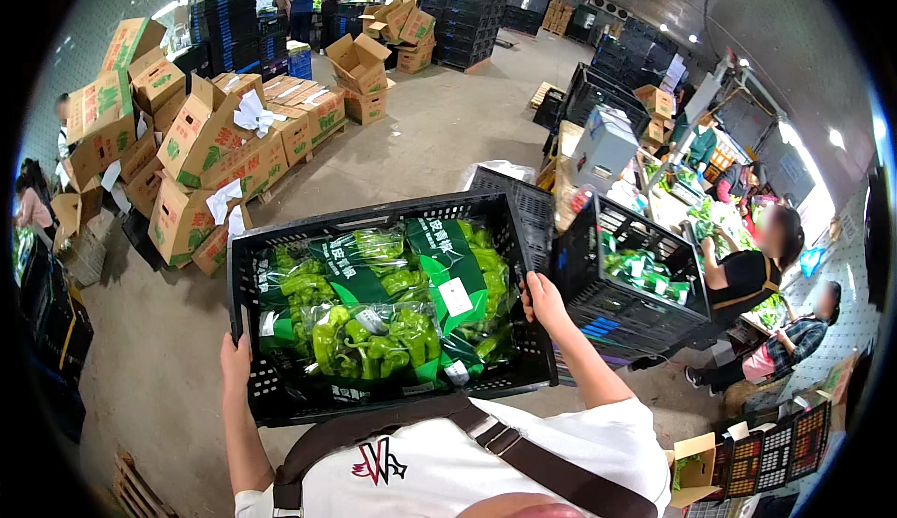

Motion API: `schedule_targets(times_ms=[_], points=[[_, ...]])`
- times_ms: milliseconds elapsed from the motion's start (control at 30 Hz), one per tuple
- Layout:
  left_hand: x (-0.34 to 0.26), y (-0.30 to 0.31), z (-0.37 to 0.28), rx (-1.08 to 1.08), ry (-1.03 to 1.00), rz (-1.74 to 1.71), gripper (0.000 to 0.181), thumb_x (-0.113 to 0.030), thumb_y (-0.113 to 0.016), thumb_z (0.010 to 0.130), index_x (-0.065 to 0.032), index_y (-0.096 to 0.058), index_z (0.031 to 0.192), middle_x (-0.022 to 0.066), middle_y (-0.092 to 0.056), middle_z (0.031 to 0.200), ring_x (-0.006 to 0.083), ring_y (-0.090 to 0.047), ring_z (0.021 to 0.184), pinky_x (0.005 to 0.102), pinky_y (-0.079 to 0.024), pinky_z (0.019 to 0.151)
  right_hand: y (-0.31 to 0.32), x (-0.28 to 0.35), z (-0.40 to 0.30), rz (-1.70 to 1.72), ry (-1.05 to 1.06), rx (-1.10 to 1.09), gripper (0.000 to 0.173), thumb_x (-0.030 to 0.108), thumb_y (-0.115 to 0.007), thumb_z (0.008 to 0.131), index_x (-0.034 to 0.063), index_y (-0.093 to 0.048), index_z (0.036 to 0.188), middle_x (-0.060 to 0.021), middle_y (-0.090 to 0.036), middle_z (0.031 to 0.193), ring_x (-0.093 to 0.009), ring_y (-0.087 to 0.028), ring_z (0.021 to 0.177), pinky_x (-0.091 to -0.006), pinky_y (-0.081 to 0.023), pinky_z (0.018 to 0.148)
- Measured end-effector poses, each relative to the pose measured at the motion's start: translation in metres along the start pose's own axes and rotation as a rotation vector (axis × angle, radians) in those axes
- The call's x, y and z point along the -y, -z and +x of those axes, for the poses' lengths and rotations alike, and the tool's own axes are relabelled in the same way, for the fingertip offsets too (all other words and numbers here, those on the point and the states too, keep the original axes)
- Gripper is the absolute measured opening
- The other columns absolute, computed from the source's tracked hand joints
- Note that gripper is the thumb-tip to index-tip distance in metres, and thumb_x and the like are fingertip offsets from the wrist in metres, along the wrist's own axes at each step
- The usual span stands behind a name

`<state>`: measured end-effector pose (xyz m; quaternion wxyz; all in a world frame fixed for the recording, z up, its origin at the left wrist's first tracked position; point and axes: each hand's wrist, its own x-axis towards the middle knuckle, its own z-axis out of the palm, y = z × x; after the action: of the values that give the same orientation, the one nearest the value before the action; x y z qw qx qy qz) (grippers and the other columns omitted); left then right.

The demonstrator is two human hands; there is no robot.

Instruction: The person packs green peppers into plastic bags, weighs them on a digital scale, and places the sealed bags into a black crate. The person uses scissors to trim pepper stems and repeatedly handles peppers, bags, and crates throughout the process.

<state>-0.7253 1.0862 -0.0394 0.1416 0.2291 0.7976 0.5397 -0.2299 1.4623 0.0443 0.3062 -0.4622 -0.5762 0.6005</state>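
Note:
A black plastic crate (378, 217) is held up in front of my body. Inside it lie several clear and green bags of green peppers (375, 343), some with white labels. My left hand (236, 357) grips the crate's left end, with the fingers partly hidden by the wall. At the right end my right hand (543, 301) has its fingers hooked over the wall near the handhold.
Cardboard boxes (203, 147) are heaped on a pallet at the left. To the right of the held crate stands a stack of black crates (631, 315) with bagged greens in the top one. Several people work at the vegetable-covered tables beyond. A wooden pallet (137, 486) lies at the lower left.

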Motion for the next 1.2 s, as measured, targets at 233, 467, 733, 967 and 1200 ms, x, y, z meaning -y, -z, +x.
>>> schedule_targets(times_ms=[233, 467, 733, 967, 1200], points=[[0.026, -0.062, 0.181, 0.057, -0.042, -0.058, 0.017, -0.017, -0.057, 0.094, -0.0028, -0.05, 0.088, -0.0003, -0.049, 0.062, 0.0084, -0.046, 0.051, 0.0266, -0.037, 0.046, -0.055, -0.002, 0.128, 0.018, -0.014, -0.069, 0.036, 0.037, -0.043, 0.102, 0.0027, -0.05, 0.096, -0.0014, -0.044, 0.063, -0.011, -0.04, 0.042, -0.0281, -0.036, 0.038], [-0.009, -0.168, 0.418, 0.297, -0.048, 0.071, 0.026, -0.021, -0.059, 0.092, -0.0031, -0.045, 0.082, 0.0036, -0.05, 0.063, 0.0137, -0.048, 0.054, 0.0323, -0.039, 0.049, -0.101, 0.008, 0.214, 0.11, -0.104, -0.358, 0.035, 0.037, -0.041, 0.103, 0.0035, -0.05, 0.095, -0.0013, -0.045, 0.062, -0.011, -0.039, 0.041, -0.0276, -0.035, 0.038], [-0.072, -0.308, 0.642, 0.427, -0.227, 0.244, 0.029, -0.025, -0.058, 0.091, 0.0029, -0.049, 0.087, 0.014, -0.058, 0.068, 0.0269, -0.059, 0.065, 0.0393, -0.046, 0.064, -0.148, 0.012, 0.36, 0.124, -0.079, -0.548, 0.039, 0.039, -0.04, 0.103, 0.0027, -0.051, 0.096, -0.0015, -0.045, 0.064, -0.01, -0.042, 0.045, -0.0267, -0.037, 0.04], [-0.085, -0.393, 0.812, 0.401, -0.214, 0.126, 0.025, -0.022, -0.059, 0.092, 0.0013, -0.052, 0.092, 0.0097, -0.057, 0.067, 0.0193, -0.056, 0.061, 0.0352, -0.045, 0.06, -0.156, 0.066, 0.568, 0.099, -0.09, -0.487, 0.036, 0.036, -0.04, 0.103, 0.0027, -0.051, 0.096, -0.0005, -0.045, 0.063, -0.01, -0.041, 0.044, -0.0268, -0.037, 0.041], [-0.085, -0.484, 0.968, 0.412, -0.117, 0.106, 0.022, -0.021, -0.057, 0.093, -0.0016, -0.049, 0.088, 0.0038, -0.053, 0.065, 0.0138, -0.051, 0.056, 0.0308, -0.043, 0.053, -0.169, 0.11, 0.772, 0.046, -0.119, -0.451, 0.039, 0.039, -0.041, 0.103, 0.002, -0.05, 0.101, -0.0013, -0.046, 0.067, -0.01, -0.042, 0.048, -0.0267, -0.037, 0.044]])
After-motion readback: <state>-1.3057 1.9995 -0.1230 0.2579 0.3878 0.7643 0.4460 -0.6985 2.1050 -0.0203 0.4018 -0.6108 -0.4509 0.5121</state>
